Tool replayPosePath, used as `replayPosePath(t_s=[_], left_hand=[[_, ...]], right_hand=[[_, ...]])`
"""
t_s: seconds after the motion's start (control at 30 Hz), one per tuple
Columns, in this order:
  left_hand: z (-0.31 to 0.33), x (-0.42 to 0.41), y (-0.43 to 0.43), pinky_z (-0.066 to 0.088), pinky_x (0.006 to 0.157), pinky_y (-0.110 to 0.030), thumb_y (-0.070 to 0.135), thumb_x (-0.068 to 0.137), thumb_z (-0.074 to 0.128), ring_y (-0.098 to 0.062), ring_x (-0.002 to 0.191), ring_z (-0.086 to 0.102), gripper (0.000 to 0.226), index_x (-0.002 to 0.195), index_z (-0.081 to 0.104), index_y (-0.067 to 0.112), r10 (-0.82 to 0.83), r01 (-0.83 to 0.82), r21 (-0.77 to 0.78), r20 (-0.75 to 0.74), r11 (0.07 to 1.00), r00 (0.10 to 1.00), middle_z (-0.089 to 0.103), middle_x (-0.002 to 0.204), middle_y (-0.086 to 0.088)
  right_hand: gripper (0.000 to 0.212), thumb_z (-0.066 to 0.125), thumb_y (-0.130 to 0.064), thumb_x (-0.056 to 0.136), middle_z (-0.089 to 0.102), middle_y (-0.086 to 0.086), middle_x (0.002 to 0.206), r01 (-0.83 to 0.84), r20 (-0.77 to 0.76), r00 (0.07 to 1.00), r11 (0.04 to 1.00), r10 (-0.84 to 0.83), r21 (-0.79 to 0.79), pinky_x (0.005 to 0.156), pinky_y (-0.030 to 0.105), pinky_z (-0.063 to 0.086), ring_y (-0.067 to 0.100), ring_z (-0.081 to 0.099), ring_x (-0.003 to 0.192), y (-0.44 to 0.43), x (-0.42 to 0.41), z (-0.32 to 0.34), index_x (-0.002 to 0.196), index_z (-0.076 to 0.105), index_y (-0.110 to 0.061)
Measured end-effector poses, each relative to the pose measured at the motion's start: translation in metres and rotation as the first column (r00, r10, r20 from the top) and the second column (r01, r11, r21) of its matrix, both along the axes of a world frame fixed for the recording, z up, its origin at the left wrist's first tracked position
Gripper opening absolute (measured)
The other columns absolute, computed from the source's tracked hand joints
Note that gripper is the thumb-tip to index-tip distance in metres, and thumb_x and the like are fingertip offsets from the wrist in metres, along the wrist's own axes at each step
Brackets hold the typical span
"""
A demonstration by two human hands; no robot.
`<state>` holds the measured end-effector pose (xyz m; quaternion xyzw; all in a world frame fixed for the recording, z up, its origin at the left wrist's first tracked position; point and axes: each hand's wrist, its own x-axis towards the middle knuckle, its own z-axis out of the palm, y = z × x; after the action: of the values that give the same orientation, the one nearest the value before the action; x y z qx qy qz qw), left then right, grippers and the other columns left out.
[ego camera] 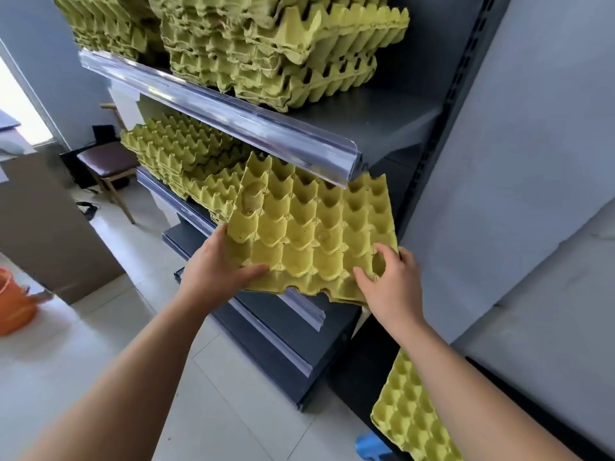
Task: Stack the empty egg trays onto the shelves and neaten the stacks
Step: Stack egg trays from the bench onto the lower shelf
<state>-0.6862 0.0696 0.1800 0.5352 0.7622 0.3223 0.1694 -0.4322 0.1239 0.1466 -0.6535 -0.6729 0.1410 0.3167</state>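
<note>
A yellow-green egg tray [312, 227] is tilted up in front of the grey shelf unit, its far edge under the upper shelf's clear strip [233, 118]. My left hand [216, 264] grips its near left corner, thumb on top. At the near right corner my right hand [389, 277] holds it, fingers curled into the cups. Behind it, a stack of trays [179, 151] lies on the middle shelf. Two more stacks [283, 54] sit on the upper shelf, the right one uneven.
Another egg tray [412, 414] lies low at the right under my right forearm, beside something blue [369, 447]. Lower grey shelves [283, 321] jut out below. A wooden chair [106, 161], an orange bucket [13, 304] and a cardboard box [40, 221] stand at the left on the tiled floor.
</note>
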Motion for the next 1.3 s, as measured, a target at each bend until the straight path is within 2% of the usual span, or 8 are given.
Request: replayPosePath(t_s=[0.23,0.53,0.63,0.73,0.83,0.93,1.07,1.3], left_hand=[[-0.022,-0.088,0.06,0.049,0.088,-0.043,0.048,0.064,0.082,-0.021,0.102,0.057,0.08,0.131,0.043,0.028,-0.047,0.044,0.036,0.08,0.998,0.996,0.06,0.111,0.007],[-0.027,-0.194,0.154,0.047,0.095,-0.041,0.054,0.065,0.08,-0.021,0.111,0.057,0.088,0.137,0.04,0.023,-0.241,0.244,-0.042,0.066,0.969,0.968,0.06,0.12,0.007],[-0.026,-0.206,0.175,0.047,0.089,-0.036,0.046,0.069,0.08,-0.02,0.105,0.058,0.076,0.132,0.044,0.021,-0.332,0.334,-0.029,0.055,0.942,0.942,0.057,0.107,0.01],[-0.03,-0.213,0.196,0.043,0.083,-0.031,0.043,0.072,0.079,-0.014,0.1,0.055,0.075,0.133,0.044,0.017,-0.371,0.373,-0.033,0.06,0.927,0.927,0.053,0.106,0.012],[-0.035,-0.22,0.218,0.044,0.077,-0.031,0.051,0.07,0.077,-0.016,0.099,0.061,0.064,0.12,0.05,0.021,-0.409,0.411,-0.05,0.042,0.91,0.911,0.064,0.106,0.01],[-0.043,-0.225,0.235,0.047,0.081,-0.034,0.057,0.069,0.074,-0.021,0.104,0.061,0.073,0.125,0.047,0.019,-0.415,0.418,-0.104,0.043,0.903,0.909,0.065,0.113,0.003],[-0.051,-0.227,0.245,0.046,0.098,-0.045,0.076,0.063,0.064,-0.024,0.123,0.052,0.105,0.143,0.031,0.016,-0.418,0.417,-0.157,0.03,0.895,0.908,0.054,0.137,-0.004],[-0.053,-0.226,0.246,0.042,0.1,-0.045,0.064,0.076,0.063,-0.033,0.128,0.045,0.103,0.15,0.018,0.007,-0.452,0.438,-0.149,-0.069,0.886,0.89,0.042,0.145,-0.016]], right_hand=[[0.054,0.067,-0.039,0.083,0.038,0.013,0.14,0.018,-0.008,1.0,1.0,-0.018,-0.001,0.092,0.035,0.042,0.028,0.036,0.128,0.043,-0.079,-0.005,0.132,0.052,-0.021],[0.052,0.066,-0.041,0.084,0.039,0.012,0.14,0.211,0.024,0.977,0.977,-0.21,-0.037,0.08,0.029,0.035,0.028,0.035,0.127,0.082,-0.177,-0.009,0.131,0.052,-0.022],[0.052,0.066,-0.042,0.084,0.039,0.012,0.14,0.258,0.032,0.966,0.964,-0.257,-0.055,0.081,0.029,0.036,0.028,0.035,0.126,0.09,-0.194,-0.01,0.13,0.052,-0.023],[0.052,0.064,-0.044,0.084,0.039,0.012,0.139,0.312,0.045,0.95,0.948,-0.309,-0.064,0.082,0.031,0.04,0.028,0.036,0.125,0.098,-0.204,-0.01,0.13,0.052,-0.024],[0.051,0.064,-0.046,0.084,0.041,0.013,0.136,0.337,0.056,0.941,0.94,-0.334,-0.06,0.087,0.034,0.043,0.03,0.038,0.123,0.108,-0.211,-0.011,0.129,0.052,-0.023],[0.052,0.063,-0.047,0.084,0.042,0.013,0.135,0.347,0.068,0.937,0.934,-0.343,-0.079,0.088,0.034,0.042,0.031,0.038,0.122,0.116,-0.215,-0.016,0.129,0.053,-0.023],[0.051,0.062,-0.049,0.084,0.043,0.013,0.133,0.361,0.088,0.931,0.929,-0.354,-0.086,0.088,0.035,0.042,0.031,0.038,0.12,0.124,-0.218,-0.023,0.128,0.053,-0.023],[0.053,0.06,-0.051,0.085,0.044,0.015,0.134,0.387,0.125,0.919,0.915,-0.373,-0.114,0.09,0.037,0.041,0.032,0.036,0.123,0.125,-0.219,-0.026,0.13,0.051,-0.024]])
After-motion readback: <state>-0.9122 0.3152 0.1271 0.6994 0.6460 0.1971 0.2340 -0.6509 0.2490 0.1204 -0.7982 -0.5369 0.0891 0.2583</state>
